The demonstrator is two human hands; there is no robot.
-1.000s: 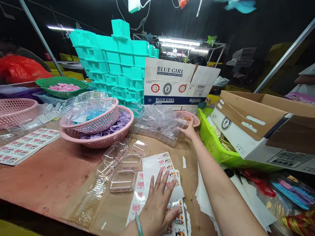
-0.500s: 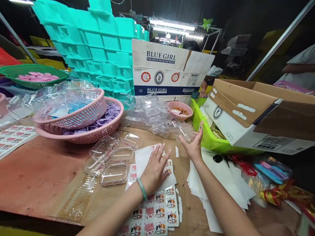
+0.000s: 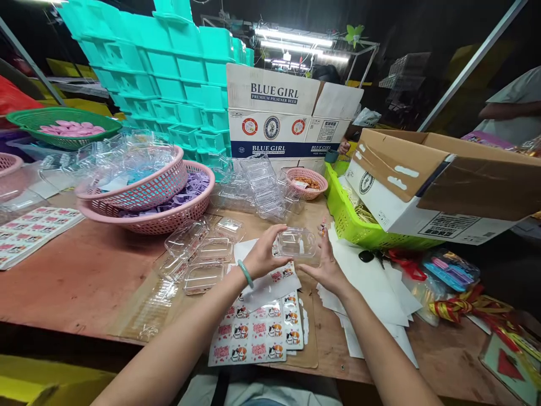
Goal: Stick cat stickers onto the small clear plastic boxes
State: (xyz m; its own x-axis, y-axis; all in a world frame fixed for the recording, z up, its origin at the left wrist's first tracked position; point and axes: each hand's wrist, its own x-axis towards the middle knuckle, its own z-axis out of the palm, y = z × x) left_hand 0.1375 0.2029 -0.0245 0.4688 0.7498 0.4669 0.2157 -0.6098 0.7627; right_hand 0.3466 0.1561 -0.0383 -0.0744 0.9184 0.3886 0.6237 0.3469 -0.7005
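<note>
My left hand (image 3: 266, 252), with a green bangle on the wrist, grips the left side of a clear plastic box (image 3: 296, 243). The box is held above the sticker sheets. Close to its right side is my right hand (image 3: 325, 268), thumb and fingers apart; I cannot tell whether it touches the box. A small printed sticker (image 3: 323, 226) shows at a fingertip of that hand. Below lie sheets of cat-and-dog stickers (image 3: 253, 341), with a white backing sheet (image 3: 264, 296) partly over them. Several clear boxes (image 3: 205, 277) rest to the left.
Pink baskets (image 3: 146, 223) with purple and blue pieces stand at left. A pile of clear packaging (image 3: 262, 183) lies behind my hands. At right are a lime-green basket (image 3: 361, 231), an open carton (image 3: 380, 194) and white papers (image 3: 367, 293). Another person's hand (image 3: 344, 148) shows behind.
My left hand has moved from the sticker sheets to grip a clear box. My right hand has come down and left, nearer to it. The view has shifted slightly.
</note>
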